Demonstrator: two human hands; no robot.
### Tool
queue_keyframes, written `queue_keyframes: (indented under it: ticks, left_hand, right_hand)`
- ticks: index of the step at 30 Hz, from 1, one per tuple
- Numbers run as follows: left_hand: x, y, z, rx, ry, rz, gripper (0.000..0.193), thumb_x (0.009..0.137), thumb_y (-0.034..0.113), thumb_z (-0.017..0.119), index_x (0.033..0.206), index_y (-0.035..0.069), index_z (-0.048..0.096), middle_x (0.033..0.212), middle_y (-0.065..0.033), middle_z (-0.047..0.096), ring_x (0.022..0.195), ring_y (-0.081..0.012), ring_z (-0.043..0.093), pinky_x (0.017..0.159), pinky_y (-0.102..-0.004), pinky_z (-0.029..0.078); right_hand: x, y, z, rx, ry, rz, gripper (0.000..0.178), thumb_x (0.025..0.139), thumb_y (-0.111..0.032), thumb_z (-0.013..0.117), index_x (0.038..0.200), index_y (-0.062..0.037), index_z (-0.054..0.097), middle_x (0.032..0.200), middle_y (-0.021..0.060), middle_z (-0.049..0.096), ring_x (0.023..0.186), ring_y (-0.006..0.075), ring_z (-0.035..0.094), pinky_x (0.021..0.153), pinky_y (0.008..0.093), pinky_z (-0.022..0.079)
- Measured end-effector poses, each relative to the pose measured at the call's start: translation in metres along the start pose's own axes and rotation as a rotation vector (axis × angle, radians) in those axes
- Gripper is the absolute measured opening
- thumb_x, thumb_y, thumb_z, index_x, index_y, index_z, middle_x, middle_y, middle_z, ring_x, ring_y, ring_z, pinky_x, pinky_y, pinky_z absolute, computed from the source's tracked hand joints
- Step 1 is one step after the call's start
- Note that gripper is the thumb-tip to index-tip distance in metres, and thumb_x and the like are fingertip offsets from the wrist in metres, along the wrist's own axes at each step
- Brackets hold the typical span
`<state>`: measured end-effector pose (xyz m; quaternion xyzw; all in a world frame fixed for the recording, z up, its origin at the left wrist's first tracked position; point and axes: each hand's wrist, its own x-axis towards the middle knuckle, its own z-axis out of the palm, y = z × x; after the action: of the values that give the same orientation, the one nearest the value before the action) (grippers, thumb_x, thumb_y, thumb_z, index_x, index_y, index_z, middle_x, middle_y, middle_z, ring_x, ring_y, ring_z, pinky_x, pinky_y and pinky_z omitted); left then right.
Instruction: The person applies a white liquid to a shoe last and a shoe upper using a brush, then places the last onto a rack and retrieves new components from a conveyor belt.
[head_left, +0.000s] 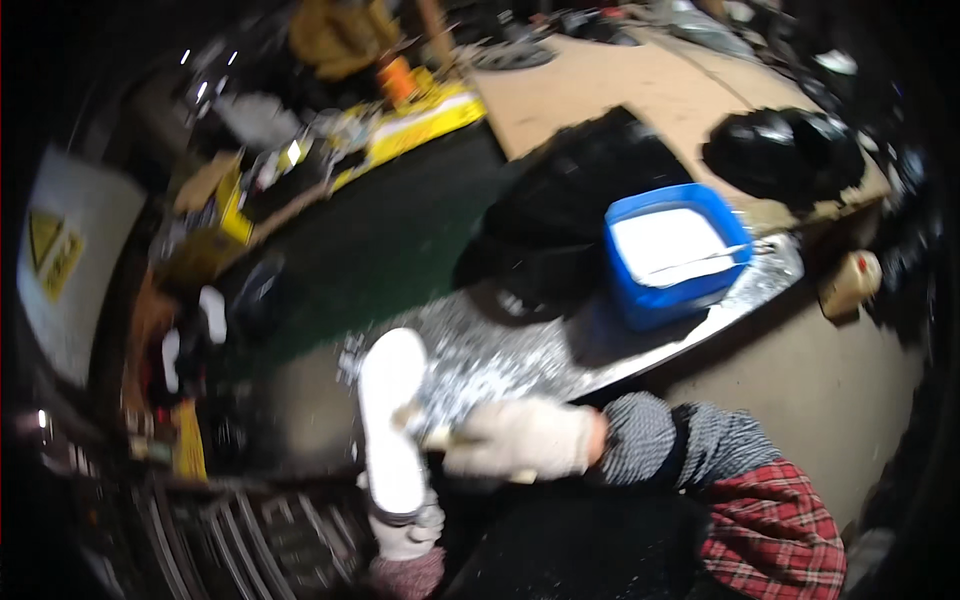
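My left hand point(408, 530), in a pale glove, grips a shoe from below. Its long white sole point(392, 420) faces up toward me and covers most of the shoe. In a cream glove, my right hand point(525, 438) comes in from the right with its fingers closed. A short pale handle, apparently of a brush point(437, 438), sticks out from them, and a brownish tip meets the middle of the sole; motion blurs it. Beyond my right hand stands a blue square tub point(650, 290) of white liquid, with a thin stick point(695, 268) lying across its top.
Under the tub runs a silvery, stained board point(490, 350). Black plastic point(580, 190) is heaped behind it, and a black bag point(785, 155) lies on the tan tabletop point(590, 90). More white soles point(212, 315) stand at the left. A beige bottle point(850, 285) is at the right.
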<state>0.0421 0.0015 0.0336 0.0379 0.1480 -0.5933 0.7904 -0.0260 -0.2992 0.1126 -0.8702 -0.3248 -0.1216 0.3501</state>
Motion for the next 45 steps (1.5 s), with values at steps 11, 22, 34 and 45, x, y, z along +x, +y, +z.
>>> queue_keyframes:
  ticks: [11,22,34,45]
  left_hand:
    - [0.130,0.078,0.094,0.484,0.181,0.469,0.053,0.095,0.047,0.054,0.110,-0.004,0.051,0.113,-0.0228,0.058,0.105,-0.0319,0.057,0.089,-0.0447,0.053]
    - [0.318,0.013,0.113,0.828,0.061,0.362,0.054,0.100,0.041,0.049,0.130,-0.004,0.053,0.132,-0.0191,0.058,0.119,-0.0329,0.057,0.104,-0.0442,0.048]
    - [0.082,-0.025,0.134,0.792,0.070,0.644,0.051,0.098,0.034,0.055,0.131,-0.005,0.051,0.130,-0.0180,0.059,0.115,-0.0316,0.060,0.097,-0.0481,0.051]
    - [-0.016,-0.029,0.027,1.215,0.567,0.649,0.050,0.098,0.030,0.054,0.132,-0.007,0.049,0.129,-0.0194,0.059,0.115,-0.0328,0.059,0.096,-0.0505,0.051]
  right_hand:
    - [-0.137,-0.016,-0.059,0.202,0.687,0.154,0.027,0.090,-0.011,0.068,0.116,-0.0083,0.065,0.100,0.0109,0.061,0.094,0.0266,0.061,0.082,0.0351,0.051]
    - [-0.181,-0.059,-0.085,0.041,0.750,0.268,0.027,0.088,-0.006,0.069,0.115,-0.0091,0.067,0.099,0.0090,0.063,0.092,0.0238,0.063,0.080,0.0330,0.053]
    - [-0.159,-0.001,-0.185,-0.530,0.681,0.874,0.036,0.089,-0.045,0.064,0.094,-0.0098,0.069,0.084,0.0147,0.069,0.079,0.0326,0.068,0.071,0.0397,0.054]
    - [-0.167,-0.035,-0.134,-0.620,0.961,0.486,0.009,0.079,-0.015,0.075,0.082,-0.0099,0.067,0.071,0.0110,0.064,0.065,0.0265,0.064,0.060,0.0341,0.052]
